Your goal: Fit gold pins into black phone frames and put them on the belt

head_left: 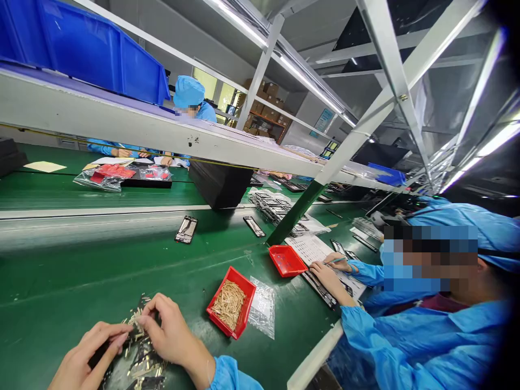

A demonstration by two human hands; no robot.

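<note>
On the green bench [81, 271], small pale strips [143, 372] lie between left hand [91, 349] and right hand [173, 330], fingers drawn close together, grip not discernible; strips judged light, easily scattered, best pinched endwise.

Small, slim, pale strips [135, 316] lie loose and jumbled, pointing every which way, just beyond and below the meeting fingertips of the left hand [87, 353] and right hand [174, 331]. Dark, flat pieces [141, 352] with a slight shine (their exact outlines are hard to make out) lie among them, nearer the wearer than the fingertips, some strips resting across them.
</note>
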